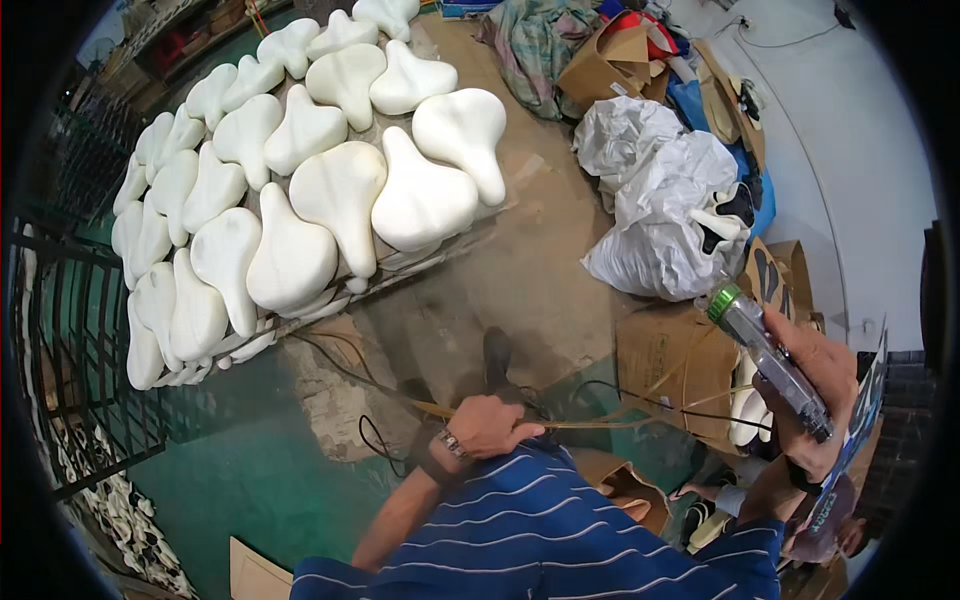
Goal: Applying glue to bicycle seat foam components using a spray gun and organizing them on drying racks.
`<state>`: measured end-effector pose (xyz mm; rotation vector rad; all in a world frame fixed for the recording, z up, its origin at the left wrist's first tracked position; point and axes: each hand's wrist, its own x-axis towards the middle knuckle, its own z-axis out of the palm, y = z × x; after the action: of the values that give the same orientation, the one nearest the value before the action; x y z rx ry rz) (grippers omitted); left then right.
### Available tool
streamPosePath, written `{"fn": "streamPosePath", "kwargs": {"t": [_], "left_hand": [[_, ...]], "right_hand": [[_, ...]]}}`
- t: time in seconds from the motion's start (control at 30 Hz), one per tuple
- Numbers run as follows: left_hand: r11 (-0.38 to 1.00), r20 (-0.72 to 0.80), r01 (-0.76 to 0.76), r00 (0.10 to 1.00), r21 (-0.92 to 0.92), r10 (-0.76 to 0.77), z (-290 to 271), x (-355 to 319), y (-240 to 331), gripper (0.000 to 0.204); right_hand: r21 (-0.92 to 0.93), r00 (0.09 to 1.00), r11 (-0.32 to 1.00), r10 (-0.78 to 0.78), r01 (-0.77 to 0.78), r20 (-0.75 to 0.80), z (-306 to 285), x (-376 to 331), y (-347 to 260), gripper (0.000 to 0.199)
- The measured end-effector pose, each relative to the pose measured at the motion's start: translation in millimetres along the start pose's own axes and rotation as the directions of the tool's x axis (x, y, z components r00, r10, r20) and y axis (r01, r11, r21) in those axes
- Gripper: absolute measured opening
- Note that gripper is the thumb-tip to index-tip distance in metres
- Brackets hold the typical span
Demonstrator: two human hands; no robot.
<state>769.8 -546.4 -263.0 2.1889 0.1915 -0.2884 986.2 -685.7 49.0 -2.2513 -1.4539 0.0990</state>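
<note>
Green floor (pixel 240 470), white seat pads (pixel 300 180), right hand (pixel 815 390) gripping clear bottle (pixel 768 360)

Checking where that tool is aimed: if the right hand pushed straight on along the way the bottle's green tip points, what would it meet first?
Probably the white plastic sacks. The right hand holds a clear bottle angled up-left, green tip nearest them. Depth is unclear, so it might pass above them.

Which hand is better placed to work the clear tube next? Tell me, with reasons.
Right, probably. The right hand already grips the clear tube with the green cap, raised. The left hand rests against the striped shirt, empty.
</note>
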Motion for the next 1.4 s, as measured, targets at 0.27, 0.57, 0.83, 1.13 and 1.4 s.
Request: {"fn": "streamPosePath", "kwargs": {"t": [0.27, 0.57, 0.83, 1.13, 1.4], "left_hand": [[0.998, -0.016, -0.058, 0.998, -0.001, 0.058, 9, -65, -19, 0.060], [0.999, 0.084, 0.045, 0.995, 0.020, -0.047, -9, -137, -61, 0.058], [0.954, -0.212, 0.298, 0.935, 0.028, -0.285, -8, -217, -118, 0.051], [0.925, -0.278, 0.376, 0.895, 0.052, -0.348, 19, -257, -96, 0.047], [0.970, -0.557, 0.053, 0.810, -0.239, -0.181, 58, -299, -72, 0.050]], "right_hand": [[0.003, 0.998, 1.000, 0.015, -0.016, 0.060, 16, -61, -54, 0.056], [0.131, 0.952, 0.949, 0.266, -0.286, 0.152, 76, -155, -106, 0.071], [0.275, 0.883, 0.860, 0.464, -0.430, -0.069, 221, -223, -100, 0.060], [0.330, 0.699, 0.804, 0.594, -0.495, -0.397, 191, -316, -96, 0.050], [0.910, 0.056, 0.172, 0.985, -0.378, -0.163, 261, -523, 3, 0.030]]}}
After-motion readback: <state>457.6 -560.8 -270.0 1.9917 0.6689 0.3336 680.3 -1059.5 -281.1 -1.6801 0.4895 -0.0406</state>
